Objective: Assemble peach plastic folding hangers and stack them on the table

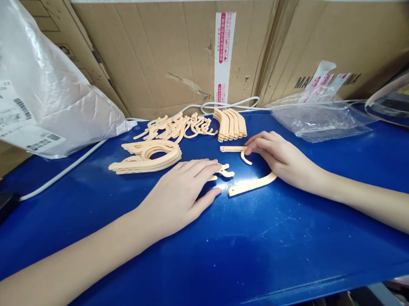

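My left hand [179, 200] lies low over the blue table with its fingers stretched out, partly covering a cream plastic hook piece [228, 172]. My right hand [283, 160] has its fingertips closed on one end of a cream hanger arm [230, 149], and a small curved hook [246, 158] shows just under those fingers. A second, curved hanger arm [250, 185] lies between the hands, its far end beneath my right palm. Behind my left hand are stacked folding hangers [146, 164].
At the back sit a heap of loose hooks [175, 126] and a row of hanger arms [231, 124]. Cardboard boxes [165, 50] line the rear edge, with a white cable [68, 171] along them. A silvery parcel bag [50, 88] stands left; a clear plastic bag [319, 115] lies right.
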`<action>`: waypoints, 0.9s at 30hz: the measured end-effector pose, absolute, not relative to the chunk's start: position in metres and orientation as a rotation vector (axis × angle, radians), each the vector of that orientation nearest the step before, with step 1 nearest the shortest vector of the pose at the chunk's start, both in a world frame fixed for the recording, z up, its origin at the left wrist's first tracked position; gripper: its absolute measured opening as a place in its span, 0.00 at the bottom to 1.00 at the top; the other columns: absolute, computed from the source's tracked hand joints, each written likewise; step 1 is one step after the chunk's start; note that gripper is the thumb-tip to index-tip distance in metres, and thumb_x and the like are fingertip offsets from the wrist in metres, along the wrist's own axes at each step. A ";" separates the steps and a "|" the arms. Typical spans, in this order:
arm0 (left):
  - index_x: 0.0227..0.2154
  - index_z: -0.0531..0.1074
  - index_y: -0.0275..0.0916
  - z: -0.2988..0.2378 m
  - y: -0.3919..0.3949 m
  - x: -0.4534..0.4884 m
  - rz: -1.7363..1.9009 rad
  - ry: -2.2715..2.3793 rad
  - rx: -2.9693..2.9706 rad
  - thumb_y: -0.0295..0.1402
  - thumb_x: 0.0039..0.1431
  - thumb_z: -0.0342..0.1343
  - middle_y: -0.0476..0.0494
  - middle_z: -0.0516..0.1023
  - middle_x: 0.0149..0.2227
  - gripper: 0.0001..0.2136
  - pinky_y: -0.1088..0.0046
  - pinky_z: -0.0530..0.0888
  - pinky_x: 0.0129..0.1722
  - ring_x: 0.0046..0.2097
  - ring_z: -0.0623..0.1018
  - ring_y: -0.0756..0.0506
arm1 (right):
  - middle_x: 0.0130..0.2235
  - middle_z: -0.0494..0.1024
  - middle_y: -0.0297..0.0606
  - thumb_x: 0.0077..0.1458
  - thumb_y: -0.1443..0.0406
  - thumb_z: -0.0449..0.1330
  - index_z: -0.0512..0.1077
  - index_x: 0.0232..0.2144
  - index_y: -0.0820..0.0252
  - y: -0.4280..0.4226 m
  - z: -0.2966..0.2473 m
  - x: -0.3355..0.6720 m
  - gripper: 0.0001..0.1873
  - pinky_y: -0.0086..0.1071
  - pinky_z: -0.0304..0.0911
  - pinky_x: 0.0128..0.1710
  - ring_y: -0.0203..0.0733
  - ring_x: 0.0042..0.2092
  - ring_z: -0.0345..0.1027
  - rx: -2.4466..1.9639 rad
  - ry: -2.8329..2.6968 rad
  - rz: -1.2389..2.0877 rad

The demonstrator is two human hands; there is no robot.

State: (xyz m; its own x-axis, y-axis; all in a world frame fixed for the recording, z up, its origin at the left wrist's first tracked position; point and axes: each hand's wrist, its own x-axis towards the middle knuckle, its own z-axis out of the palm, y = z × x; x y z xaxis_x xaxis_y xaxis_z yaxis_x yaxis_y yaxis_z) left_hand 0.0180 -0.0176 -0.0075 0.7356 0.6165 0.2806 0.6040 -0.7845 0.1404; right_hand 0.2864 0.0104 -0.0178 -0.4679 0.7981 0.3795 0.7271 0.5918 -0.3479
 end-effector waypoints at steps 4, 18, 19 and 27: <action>0.54 0.67 0.36 -0.009 -0.016 0.018 0.554 1.023 2.929 0.31 0.68 0.45 0.41 0.73 0.56 0.15 0.59 0.71 0.52 0.54 0.73 0.42 | 0.42 0.74 0.42 0.66 0.65 0.44 0.69 0.36 0.57 0.008 -0.014 0.283 0.13 0.43 0.60 0.45 0.47 0.45 0.64 -1.213 -2.312 0.192; 0.45 0.72 0.35 -0.009 -0.014 0.016 0.711 1.152 2.949 0.29 0.69 0.43 0.43 0.78 0.43 0.12 0.65 0.70 0.45 0.46 0.75 0.43 | 0.32 0.73 0.39 0.66 0.57 0.48 0.71 0.33 0.60 -0.023 -0.001 0.266 0.17 0.36 0.60 0.37 0.41 0.34 0.66 -0.779 -2.737 -0.330; 0.45 0.71 0.36 -0.008 -0.014 0.015 0.746 1.172 2.913 0.29 0.69 0.43 0.44 0.78 0.44 0.12 0.65 0.70 0.46 0.46 0.75 0.44 | 0.32 0.73 0.38 0.67 0.59 0.46 0.70 0.33 0.60 -0.022 -0.001 0.266 0.17 0.35 0.61 0.37 0.41 0.34 0.66 -0.755 -2.762 -0.318; 0.40 0.66 0.37 -0.004 -0.018 0.016 0.888 1.214 2.807 0.28 0.69 0.40 0.46 0.74 0.38 0.09 0.69 0.68 0.40 0.39 0.72 0.46 | 0.24 0.72 0.32 0.69 0.62 0.45 0.68 0.35 0.61 -0.025 -0.002 0.266 0.15 0.33 0.56 0.24 0.36 0.21 0.58 -0.575 -2.756 -0.636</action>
State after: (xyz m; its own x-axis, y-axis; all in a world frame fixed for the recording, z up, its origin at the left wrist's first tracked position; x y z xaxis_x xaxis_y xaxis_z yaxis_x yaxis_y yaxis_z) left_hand 0.0159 -0.0179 -0.0039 0.5539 0.6598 0.5078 0.6837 -0.7085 0.1747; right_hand 0.2663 -0.0247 -0.0017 -0.8895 0.3189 0.3274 0.4300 0.8264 0.3635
